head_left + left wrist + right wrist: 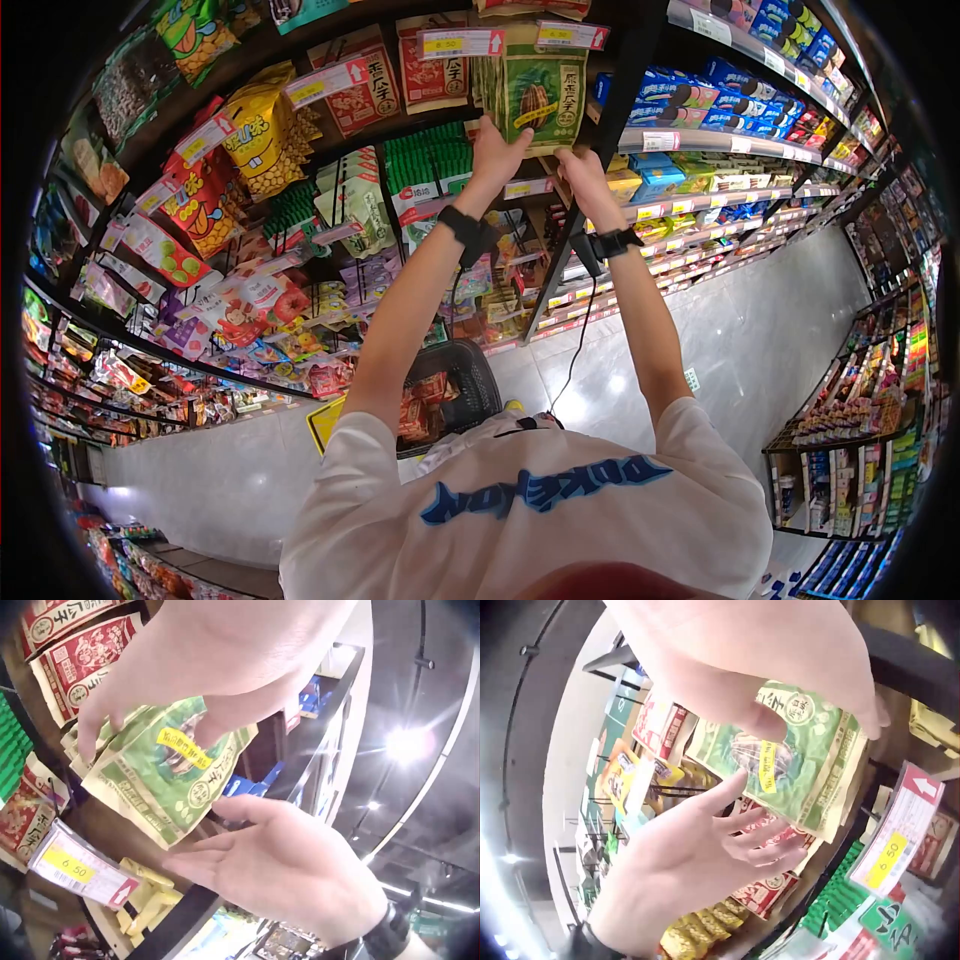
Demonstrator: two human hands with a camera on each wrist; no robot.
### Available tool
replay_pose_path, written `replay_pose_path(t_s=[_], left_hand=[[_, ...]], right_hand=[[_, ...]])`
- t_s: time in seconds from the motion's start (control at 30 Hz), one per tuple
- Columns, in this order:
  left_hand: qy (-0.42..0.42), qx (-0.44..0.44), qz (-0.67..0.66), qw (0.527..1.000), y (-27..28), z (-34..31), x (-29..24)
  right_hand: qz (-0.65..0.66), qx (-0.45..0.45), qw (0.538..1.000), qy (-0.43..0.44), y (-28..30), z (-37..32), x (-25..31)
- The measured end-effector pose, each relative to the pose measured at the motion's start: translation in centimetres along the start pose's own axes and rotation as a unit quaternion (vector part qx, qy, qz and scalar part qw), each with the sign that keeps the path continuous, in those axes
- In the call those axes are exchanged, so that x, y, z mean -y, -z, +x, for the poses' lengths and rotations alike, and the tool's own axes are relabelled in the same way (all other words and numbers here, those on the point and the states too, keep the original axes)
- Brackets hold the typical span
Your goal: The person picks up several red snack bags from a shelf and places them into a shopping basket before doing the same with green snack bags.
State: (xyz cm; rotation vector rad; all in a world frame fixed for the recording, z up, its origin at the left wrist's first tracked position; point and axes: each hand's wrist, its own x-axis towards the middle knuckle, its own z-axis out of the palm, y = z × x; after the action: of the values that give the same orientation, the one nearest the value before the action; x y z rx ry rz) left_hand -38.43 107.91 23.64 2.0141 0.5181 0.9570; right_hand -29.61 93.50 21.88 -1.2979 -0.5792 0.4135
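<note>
A green bag of sunflower seeds, with a striped-seed picture and a yellow label, hangs at the front of a shelf row in the head view. My left hand holds its lower left side, thumb over the front and fingers at the edge. At its lower right corner, my right hand pinches the bag between thumb and fingers. The left wrist view shows the bag tilted between both hands, with a similar bag partly hidden behind it.
Red seed bags hang to the left, above green packets. Blue boxes fill the shelves at right. A price tag juts out below the bag. Down by my body stands a black basket with red packages inside.
</note>
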Motion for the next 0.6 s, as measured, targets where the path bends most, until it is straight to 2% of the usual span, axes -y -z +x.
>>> replay_pose_path(t_s=[0.07, 0.17, 0.2, 0.3, 0.33, 0.43, 0.47, 0.57, 0.6], left_hand=[[0.014, -0.054, 0.034, 0.998, -1.5, 0.9, 0.3], [0.086, 0.009, -0.028, 0.996, -1.0, 0.8, -0.5], [0.036, -0.054, -0.019, 0.998, -2.1, 1.4, 1.5], [0.018, -0.017, -0.043, 0.999, 0.2, 0.4, -0.3], [-0.001, -0.006, -0.025, 1.0, -0.1, 1.2, 1.6], [0.003, 0.022, -0.034, 0.999, 2.0, -0.5, -1.5], [0.019, 0.053, -0.03, 0.998, 3.0, -1.1, -2.7], [0.019, 0.114, -0.16, 0.98, 4.3, -2.1, -3.9], [0.042, 0.177, -0.15, 0.972, 5.1, -2.0, -4.5]], right_hand=[[-0.063, -0.039, 0.997, 0.033, -0.6, 1.2, -0.4], [-0.097, -0.039, 0.994, 0.029, -0.8, 1.3, -0.8], [-0.104, -0.03, 0.993, 0.038, -0.7, 1.6, -1.3], [-0.168, -0.023, 0.981, 0.097, -1.7, -0.6, -0.2], [-0.241, -0.045, 0.964, 0.099, -2.1, -1.3, 0.0], [-0.446, -0.11, 0.874, 0.156, -2.8, -4.1, 2.4], [-0.413, -0.147, 0.879, 0.186, -3.2, -5.2, 3.7], [-0.408, -0.206, 0.85, 0.263, -2.6, -6.2, 5.1], [-0.39, -0.203, 0.86, 0.26, -2.4, -6.8, 5.8]])
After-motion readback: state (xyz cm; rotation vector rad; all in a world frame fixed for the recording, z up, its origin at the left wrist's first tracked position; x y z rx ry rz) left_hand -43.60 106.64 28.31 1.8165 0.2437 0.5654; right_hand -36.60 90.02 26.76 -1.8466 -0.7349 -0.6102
